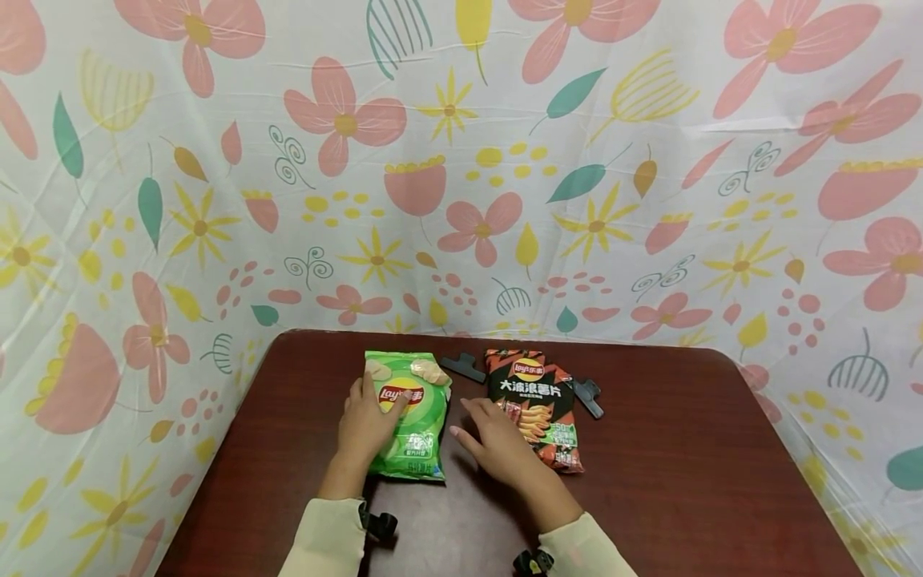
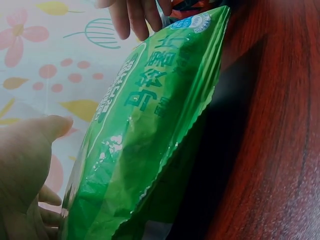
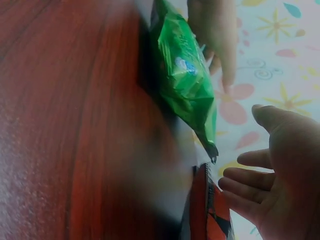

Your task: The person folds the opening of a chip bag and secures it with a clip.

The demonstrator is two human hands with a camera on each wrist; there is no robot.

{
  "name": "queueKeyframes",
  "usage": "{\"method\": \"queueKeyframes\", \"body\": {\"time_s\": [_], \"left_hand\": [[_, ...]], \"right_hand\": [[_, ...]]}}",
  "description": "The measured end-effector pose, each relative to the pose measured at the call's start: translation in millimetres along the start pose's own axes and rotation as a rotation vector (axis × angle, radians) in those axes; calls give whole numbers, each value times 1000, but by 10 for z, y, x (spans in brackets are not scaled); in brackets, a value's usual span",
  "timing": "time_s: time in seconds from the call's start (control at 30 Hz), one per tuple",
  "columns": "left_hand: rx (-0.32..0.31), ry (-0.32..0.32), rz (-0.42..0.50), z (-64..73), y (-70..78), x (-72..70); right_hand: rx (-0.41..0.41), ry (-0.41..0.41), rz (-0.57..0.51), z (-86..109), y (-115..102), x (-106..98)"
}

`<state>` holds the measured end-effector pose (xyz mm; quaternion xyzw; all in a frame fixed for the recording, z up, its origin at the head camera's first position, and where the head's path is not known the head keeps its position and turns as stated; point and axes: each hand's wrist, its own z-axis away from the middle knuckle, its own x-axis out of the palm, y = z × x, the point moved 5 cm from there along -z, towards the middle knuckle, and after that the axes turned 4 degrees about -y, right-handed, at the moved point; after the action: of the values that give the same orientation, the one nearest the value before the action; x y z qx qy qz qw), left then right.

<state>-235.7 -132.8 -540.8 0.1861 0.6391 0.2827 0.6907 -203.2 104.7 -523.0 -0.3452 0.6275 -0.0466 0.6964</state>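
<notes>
A green Lay's chip bag point(image 1: 418, 425) lies face up on the table, left of centre. My left hand point(image 1: 364, 425) is at its left edge, thumb out over the front and fingers along the side. In the left wrist view that thumb stands apart from the bag point(image 2: 145, 110), and the fingertips are partly hidden beside it. Between the two bags, my right hand point(image 1: 501, 445) hovers with relaxed fingers, holding nothing. Just beyond it lies a black and red Lay's chip bag point(image 1: 530, 389). The right wrist view shows the right hand's fingers point(image 3: 245, 185) spread near the green bag's corner.
One dark clip point(image 1: 465, 366) lies between the bags' upper ends. Another dark clip point(image 1: 588, 397) sits at the right side of the black and red bag. The dark red wooden table point(image 1: 671, 481) meets a flower-patterned cloth point(image 1: 497, 160) at its back and sides.
</notes>
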Motion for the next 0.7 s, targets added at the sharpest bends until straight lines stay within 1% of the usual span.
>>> {"method": "queueKeyframes", "body": {"time_s": [0.17,0.4,0.57,0.7], "left_hand": [[0,9,2,3,10,-18],[-5,-9,16,-2,-7,2],[-17,-25,16,4,-33,17],[-13,-26,19,-5,-41,17]], "right_hand": [[-15,-31,2,-24,-40,71],[-30,-65,24,-63,-77,164],[-4,-100,17,-90,-76,227],[7,-118,10,-114,-80,260]]}}
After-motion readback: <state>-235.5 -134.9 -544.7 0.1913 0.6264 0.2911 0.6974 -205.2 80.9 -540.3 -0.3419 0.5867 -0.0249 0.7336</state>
